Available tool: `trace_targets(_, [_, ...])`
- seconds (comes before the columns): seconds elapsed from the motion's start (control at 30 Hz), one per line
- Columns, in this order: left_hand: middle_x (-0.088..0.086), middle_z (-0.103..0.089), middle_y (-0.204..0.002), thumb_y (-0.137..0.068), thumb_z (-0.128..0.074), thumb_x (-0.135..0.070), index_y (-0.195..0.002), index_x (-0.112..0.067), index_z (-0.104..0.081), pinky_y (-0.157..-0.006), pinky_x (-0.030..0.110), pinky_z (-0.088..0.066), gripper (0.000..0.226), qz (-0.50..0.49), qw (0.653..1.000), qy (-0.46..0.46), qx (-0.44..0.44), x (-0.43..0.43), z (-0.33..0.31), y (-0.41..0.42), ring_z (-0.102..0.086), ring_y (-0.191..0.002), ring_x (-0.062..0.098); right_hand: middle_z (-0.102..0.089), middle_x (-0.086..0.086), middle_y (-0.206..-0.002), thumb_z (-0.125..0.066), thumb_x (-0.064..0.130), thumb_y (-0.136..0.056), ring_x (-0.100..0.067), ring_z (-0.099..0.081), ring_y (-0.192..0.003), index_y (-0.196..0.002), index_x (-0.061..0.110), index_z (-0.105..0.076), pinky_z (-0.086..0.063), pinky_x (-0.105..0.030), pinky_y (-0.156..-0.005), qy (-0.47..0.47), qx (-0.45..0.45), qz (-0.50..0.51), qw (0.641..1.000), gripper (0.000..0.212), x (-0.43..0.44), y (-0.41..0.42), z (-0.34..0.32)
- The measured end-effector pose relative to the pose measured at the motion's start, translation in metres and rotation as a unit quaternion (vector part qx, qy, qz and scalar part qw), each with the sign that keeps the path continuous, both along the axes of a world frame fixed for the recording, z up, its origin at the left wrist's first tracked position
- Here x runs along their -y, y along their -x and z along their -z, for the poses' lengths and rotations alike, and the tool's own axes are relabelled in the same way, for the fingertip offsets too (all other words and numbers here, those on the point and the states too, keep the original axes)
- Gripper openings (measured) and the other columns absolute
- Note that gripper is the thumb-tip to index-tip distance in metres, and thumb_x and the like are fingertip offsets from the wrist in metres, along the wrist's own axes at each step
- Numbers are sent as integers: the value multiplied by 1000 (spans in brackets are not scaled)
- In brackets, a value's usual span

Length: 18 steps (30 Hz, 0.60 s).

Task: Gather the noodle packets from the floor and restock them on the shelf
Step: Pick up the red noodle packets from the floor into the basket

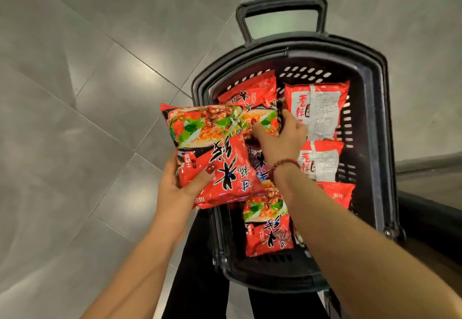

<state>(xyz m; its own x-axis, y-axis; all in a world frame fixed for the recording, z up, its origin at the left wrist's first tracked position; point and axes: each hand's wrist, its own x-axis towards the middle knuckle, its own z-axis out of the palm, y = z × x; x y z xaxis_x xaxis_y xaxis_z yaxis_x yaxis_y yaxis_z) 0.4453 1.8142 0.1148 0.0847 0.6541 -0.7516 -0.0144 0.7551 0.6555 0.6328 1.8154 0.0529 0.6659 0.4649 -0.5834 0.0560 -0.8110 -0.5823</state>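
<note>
A black shopping basket [375, 123] stands on the floor, holding several red noodle packets. My left hand [180, 183] grips one red noodle packet [212, 153] by its lower edge, thumb on top, holding it over the basket's left rim. My right hand [280, 138] reaches into the basket and grips another packet [252, 101] lying near the far end. Two packets lie face down along the right side, the far one [322, 108] and the near one [322, 161]. One more packet [268, 228] lies face up at the near end.
Grey glossy floor tiles [87, 118] spread to the left and beyond the basket. The basket's pull handle [282, 3] sticks up at its far end. My dark trouser legs [197, 281] are below the basket. A dark ledge [430, 213] shows at right.
</note>
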Motion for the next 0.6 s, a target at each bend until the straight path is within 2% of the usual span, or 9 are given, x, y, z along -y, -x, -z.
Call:
trace_targets(0.1, [-5,-74,-103,-72,-72,-11,-120,-27,-55,-65,26,-58,54,14,1000,-8,14,-5,-7,-11,-72,-91,16,-56,-1,-123,-74,31,-82,-12,-57,-108,-134,28,-50,-51,-25,-86,-128,-185,11,974,57,20,7,-36])
trace_targets(0.13, [-5,-74,-102,-74,-72,-8,-121,-26,-54,-64,25,-58,53,15,1000,-12,18,-8,-7,-16,-72,-89,15,-59,2,-123,-74,33,-81,-9,-58,-108,-132,35,-51,-51,-26,-86,-142,-247,-12,959,57,27,8,-44])
trace_targets(0.2, [-10,-74,-94,-79,-71,-2,-117,-27,-54,-61,22,-57,48,33,999,-24,19,-14,-3,-25,-72,-83,8,-51,11,-136,-81,43,-71,-6,-49,-123,-123,55,-46,-46,-34,-101,-134,-289,-63,946,64,36,10,-53])
trace_targets(0.27, [-11,-72,-98,-82,-73,-5,-117,-30,-54,-64,20,-56,48,78,996,-46,7,-20,2,-33,-71,-85,4,-47,17,-138,-85,43,-62,-5,-44,-128,-119,59,-45,-40,-38,-109,-139,-271,-53,951,71,36,8,-52])
trace_targets(0.37, [-11,-60,-121,-75,-83,-31,-126,-35,-50,-87,16,-50,61,179,963,-171,-103,-27,14,-32,-60,-108,-4,-56,6,-133,-84,21,-71,-7,-57,-119,-133,32,-50,-51,-39,-99,-176,-218,6,960,72,28,-3,-38])
trace_targets(0.43, [-8,-49,-138,-76,-79,-37,-138,-29,-46,-105,16,-33,71,232,912,-276,-197,-36,25,-25,-44,-129,2,-53,20,-121,-77,5,-77,16,-56,-102,-139,20,-45,-52,-15,-84,-202,-196,40,959,70,18,-11,-31])
trace_targets(0.5, [-6,-37,-149,-80,-77,-36,-146,-21,-41,-110,7,-15,77,289,872,-310,-244,-44,35,-18,-24,-140,4,-42,31,-115,-74,4,-81,26,-46,-93,-142,17,-41,-42,1,-74,-191,-152,30,969,70,11,-20,-22])
trace_targets(0.57, [-2,-25,-157,-81,-78,-32,-150,-16,-34,-106,-2,-2,83,367,836,-315,-260,-48,44,-12,-11,-139,0,-39,26,-123,-74,9,-82,12,-43,-111,-144,19,-39,-39,-2,-91,-156,-99,-6,983,72,3,-23,-16])
trace_targets(0.6, [-1,-20,-159,-81,-79,-28,-151,-15,-31,-104,-4,1,86,397,823,-313,-260,-49,47,-9,-8,-138,-2,-38,19,-130,-75,12,-82,3,-40,-121,-145,20,-37,-38,-14,-104,-139,-65,-19,988,75,2,-22,-12])
